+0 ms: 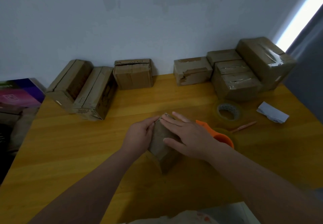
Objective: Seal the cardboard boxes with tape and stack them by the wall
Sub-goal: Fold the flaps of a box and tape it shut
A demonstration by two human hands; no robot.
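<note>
small cardboard box (162,146) sits mid-table (87,153), turned corner-on to the person. left hand (139,134) grips its left side, fingers curled round the far top edge. right hand (188,132) lies flat on the top face, fingers straight and spread, pressing down. too dim to tell whether the seam carries tape.

orange tape dispenser (222,137) lies just behind the right wrist, partly hidden. loose tape roll (228,112) lies beyond it. taped boxes (244,76) are stacked at the right by the wall (139,22); untaped-looking boxes (82,90) lean at the left.

judgement: flap-closing or tape-smoothing step; several boxes left to seal.

risks:
- if the right hand lifts to fetch the dispenser, the flaps may spring up; the left grip is on the side, not the seam.
- uneven pressure could slide the skewed box on the smooth wood.
- the dispenser sits close to the wrist; a backward sweep could knock it towards the roll.
- tape laid over a gaping seam would wrinkle and hold poorly.
</note>
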